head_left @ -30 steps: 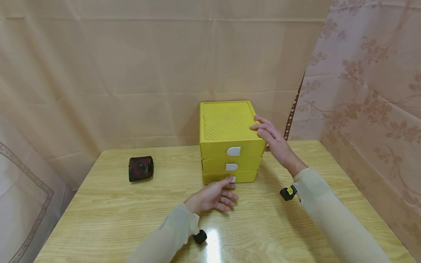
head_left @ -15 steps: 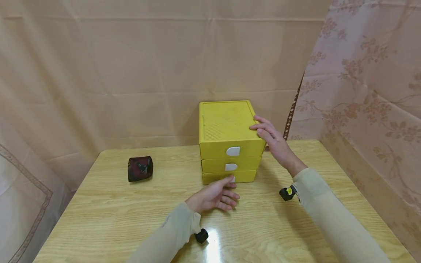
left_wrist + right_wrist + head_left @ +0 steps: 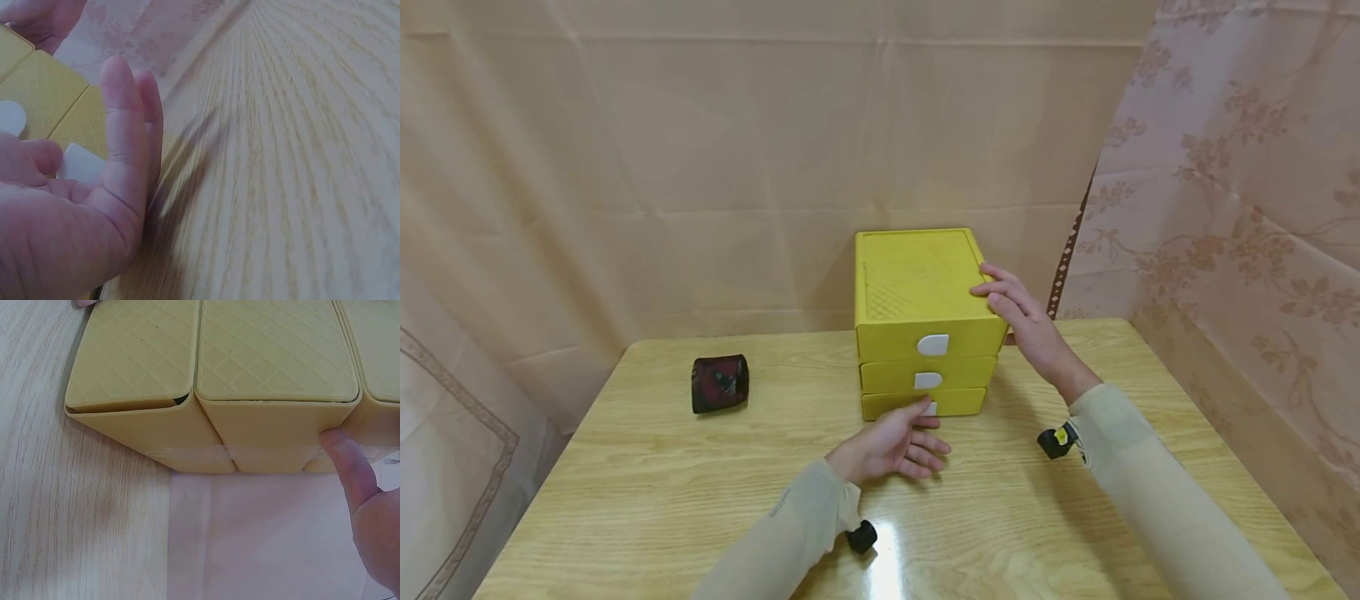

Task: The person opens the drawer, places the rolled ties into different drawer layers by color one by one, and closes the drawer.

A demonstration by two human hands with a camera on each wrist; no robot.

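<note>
A yellow three-drawer box (image 3: 917,275) with white tabs stands at the back of the table. My left hand (image 3: 891,446) is at its lowest drawer (image 3: 962,402). The thumb tip lies at the white tab (image 3: 82,164), partly hiding it, while the other fingers extend loosely over the tabletop. Whether the thumb presses on the tab is unclear. My right hand (image 3: 1030,325) rests on the box's upper right edge, fingers extended, one fingertip against the side wall (image 3: 269,434). From the right wrist, a thin gap (image 3: 125,406) shows behind the front of the outermost drawer.
A dark red and black cylindrical object (image 3: 720,384) lies on the wooden table (image 3: 700,492), left of the box. Beige cloth (image 3: 730,167) hangs behind, and a flowered cloth (image 3: 1247,250) hangs at the right. Each wrist carries a small black camera (image 3: 862,537).
My left hand has shifted very slightly right, its lower fingers a little more spread. My right hand, the yellow box and the dark cylinder hold their places.
</note>
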